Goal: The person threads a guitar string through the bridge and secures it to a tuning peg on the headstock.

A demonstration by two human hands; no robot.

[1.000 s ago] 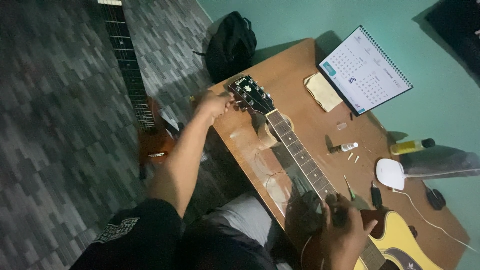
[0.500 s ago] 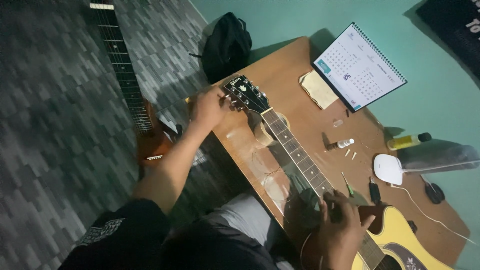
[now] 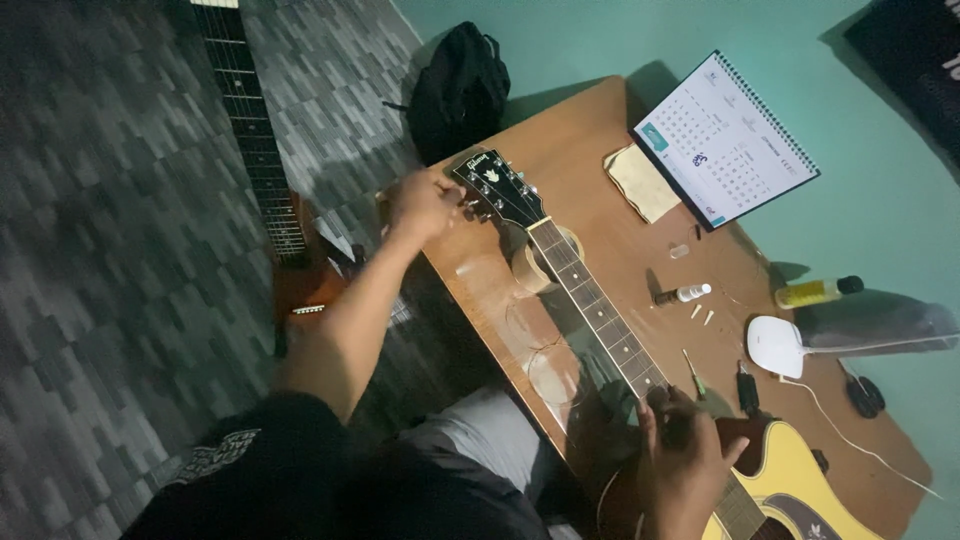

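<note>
An acoustic guitar [image 3: 600, 320] lies along the wooden desk [image 3: 590, 140], its dark headstock [image 3: 495, 185] pointing toward the desk's far left corner and its yellow body [image 3: 800, 490] at the near right end. The neck rests on a roll of tape [image 3: 535, 262] just below the headstock.

The left hand [image 3: 425, 205] reaches out to the left side of the headstock, its fingers curled narrowly on a tuning peg there; the peg itself is too small and blurred to make out. The right hand [image 3: 685, 465] lies over the neck where it meets the body, fingers spread and bent onto the strings, holding nothing that can be seen.

On the desk's right half, a small white-capped bottle [image 3: 685, 294] lies near the middle, with two tiny pale pins [image 3: 702, 315] just beside it. A small green-handled tool [image 3: 693, 373] lies close to the neck near the right hand. A cream cloth [image 3: 640, 180] sits toward the far edge, touching the foot of a standing spiral calendar [image 3: 725, 135]. A yellow bottle with a black cap [image 3: 815, 291] lies at the right edge, and a white lamp [image 3: 775, 345] with its cord sits just below it.

On the grey patterned floor [image 3: 100, 250] to the left, a second guitar [image 3: 265, 200] with a reddish body stands close to the desk, and a black backpack [image 3: 460, 85] sits by the desk's far corner against the teal wall [image 3: 600, 35].
</note>
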